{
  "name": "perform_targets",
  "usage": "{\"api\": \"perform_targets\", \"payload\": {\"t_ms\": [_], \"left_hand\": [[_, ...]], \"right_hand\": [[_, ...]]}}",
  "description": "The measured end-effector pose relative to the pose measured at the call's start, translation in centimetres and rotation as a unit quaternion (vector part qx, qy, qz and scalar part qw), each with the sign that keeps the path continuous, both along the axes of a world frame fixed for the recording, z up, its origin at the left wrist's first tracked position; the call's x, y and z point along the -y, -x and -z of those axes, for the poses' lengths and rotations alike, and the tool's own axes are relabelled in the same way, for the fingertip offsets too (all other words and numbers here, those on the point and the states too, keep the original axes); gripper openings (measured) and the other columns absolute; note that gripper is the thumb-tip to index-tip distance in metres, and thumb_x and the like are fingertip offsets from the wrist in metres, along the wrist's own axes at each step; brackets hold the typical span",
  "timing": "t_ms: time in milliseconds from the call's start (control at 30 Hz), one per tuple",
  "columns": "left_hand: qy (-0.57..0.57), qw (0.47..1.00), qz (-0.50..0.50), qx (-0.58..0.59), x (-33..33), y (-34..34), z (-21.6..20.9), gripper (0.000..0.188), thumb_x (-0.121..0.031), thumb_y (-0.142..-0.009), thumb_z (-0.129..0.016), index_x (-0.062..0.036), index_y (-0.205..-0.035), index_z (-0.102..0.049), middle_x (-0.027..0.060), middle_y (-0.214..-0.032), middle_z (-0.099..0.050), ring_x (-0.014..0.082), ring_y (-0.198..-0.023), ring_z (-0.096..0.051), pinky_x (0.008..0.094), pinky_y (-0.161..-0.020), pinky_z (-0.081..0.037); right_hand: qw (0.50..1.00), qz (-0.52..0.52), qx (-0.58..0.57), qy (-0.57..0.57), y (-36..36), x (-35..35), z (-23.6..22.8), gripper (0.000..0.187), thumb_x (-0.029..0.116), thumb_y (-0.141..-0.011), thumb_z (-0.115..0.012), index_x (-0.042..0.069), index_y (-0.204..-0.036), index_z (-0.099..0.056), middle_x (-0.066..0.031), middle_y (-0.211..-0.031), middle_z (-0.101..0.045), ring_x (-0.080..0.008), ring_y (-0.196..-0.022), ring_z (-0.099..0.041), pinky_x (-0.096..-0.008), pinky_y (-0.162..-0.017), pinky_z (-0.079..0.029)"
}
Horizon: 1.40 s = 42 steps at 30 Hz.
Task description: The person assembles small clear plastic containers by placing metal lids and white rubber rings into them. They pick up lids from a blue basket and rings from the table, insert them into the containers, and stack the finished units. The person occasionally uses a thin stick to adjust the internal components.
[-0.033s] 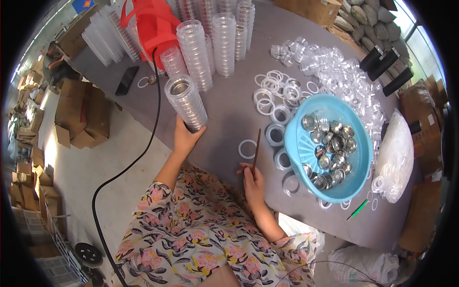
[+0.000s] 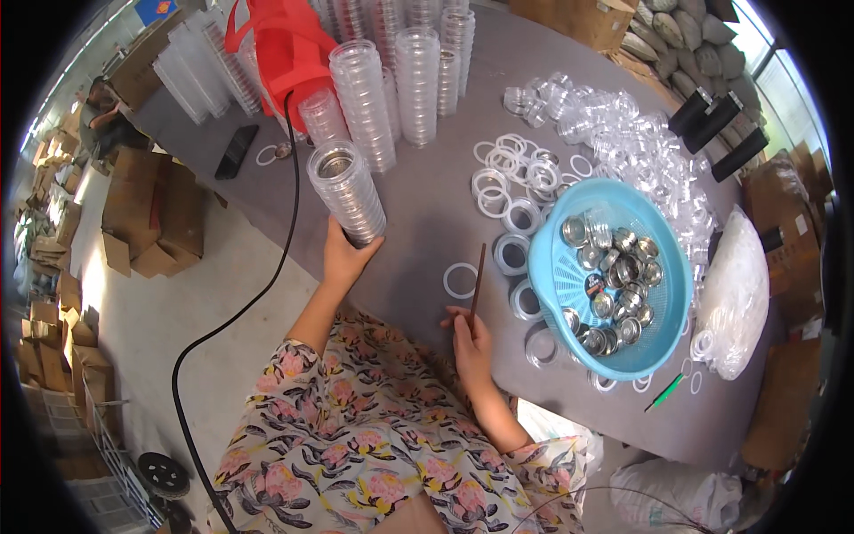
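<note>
My left hand (image 2: 347, 254) is wrapped round the lower end of a stack of round clear plastic containers (image 2: 345, 191), which tilts at the near edge of the table. A silvery round piece shows inside its top container. My right hand (image 2: 471, 343) grips a thin brown stick (image 2: 479, 283) that points up and away from me. Between the hands, nearer the right, a white ring (image 2: 460, 280) lies flat on the grey table (image 2: 427, 196). To the right stands a light-blue plastic basket (image 2: 544, 267) holding several silvery round caps (image 2: 630, 267).
Tall stacks of clear containers (image 2: 365, 98) stand at the back beside a red bag (image 2: 289, 44). Loose clear pieces (image 2: 640, 133) and white rings (image 2: 503, 156) spread behind the basket. A green-handled tool (image 2: 665, 392) lies front right. A black cable (image 2: 240, 311) hangs at left.
</note>
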State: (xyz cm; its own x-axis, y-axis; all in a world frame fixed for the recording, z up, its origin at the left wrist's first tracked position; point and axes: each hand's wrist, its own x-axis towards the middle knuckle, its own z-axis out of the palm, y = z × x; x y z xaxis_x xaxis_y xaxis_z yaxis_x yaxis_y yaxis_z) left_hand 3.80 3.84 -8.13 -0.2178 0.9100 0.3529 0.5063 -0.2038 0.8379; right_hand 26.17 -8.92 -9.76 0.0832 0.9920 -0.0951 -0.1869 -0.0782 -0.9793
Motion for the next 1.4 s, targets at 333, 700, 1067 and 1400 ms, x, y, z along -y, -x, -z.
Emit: {"api": "perform_targets", "payload": {"t_ms": [333,700,1067,1400], "left_hand": [[-0.004,0.999,-0.026,-0.024,-5.2,4.1,0.4,0.075,-0.020,-0.062,-0.082,0.0010,-0.121,-0.041,0.0184,-0.112,-0.058,0.0292,-0.105,-0.057,0.0371,-0.091,-0.043],[-0.025,1.000,0.008,-0.001,-5.5,3.4,0.6,0.074,-0.016,-0.062,-0.081,0.0010,-0.122,-0.041,0.0176,-0.113,-0.058,0.0281,-0.105,-0.057,0.0366,-0.090,-0.043],[0.032,0.997,0.073,0.025,-4.0,0.8,-0.1,0.076,-0.015,-0.061,-0.081,0.0020,-0.123,-0.040,0.0168,-0.113,-0.057,0.0268,-0.105,-0.057,0.0365,-0.090,-0.044],[-0.014,0.998,0.060,-0.004,-3.7,0.7,0.5,0.073,-0.015,-0.060,-0.081,0.0002,-0.120,-0.044,0.0186,-0.114,-0.055,0.0304,-0.105,-0.055,0.0383,-0.090,-0.043]], "right_hand": [[0.998,0.006,0.060,-0.034,0.2,0.4,0.0,0.023,0.015,-0.096,-0.046,0.002,-0.109,-0.059,0.0010,-0.083,-0.061,0.0013,-0.056,-0.035,-0.0155,-0.052,-0.028],[0.999,0.001,0.037,0.033,0.0,0.5,-1.5,0.023,0.014,-0.095,-0.048,-0.001,-0.107,-0.060,-0.0027,-0.080,-0.063,-0.0072,-0.076,-0.055,-0.0212,-0.070,-0.041],[0.893,-0.029,0.444,-0.066,0.3,-1.8,-4.4,0.035,0.011,-0.085,-0.055,0.004,-0.119,-0.051,-0.0153,-0.098,-0.060,-0.0282,-0.079,-0.060,-0.0348,-0.071,-0.048],[0.791,0.053,0.573,-0.208,1.2,-4.0,-4.9,0.066,0.009,-0.072,-0.066,-0.005,-0.130,-0.038,-0.0243,-0.131,-0.040,-0.0377,-0.119,-0.042,-0.0395,-0.094,-0.039]]}}
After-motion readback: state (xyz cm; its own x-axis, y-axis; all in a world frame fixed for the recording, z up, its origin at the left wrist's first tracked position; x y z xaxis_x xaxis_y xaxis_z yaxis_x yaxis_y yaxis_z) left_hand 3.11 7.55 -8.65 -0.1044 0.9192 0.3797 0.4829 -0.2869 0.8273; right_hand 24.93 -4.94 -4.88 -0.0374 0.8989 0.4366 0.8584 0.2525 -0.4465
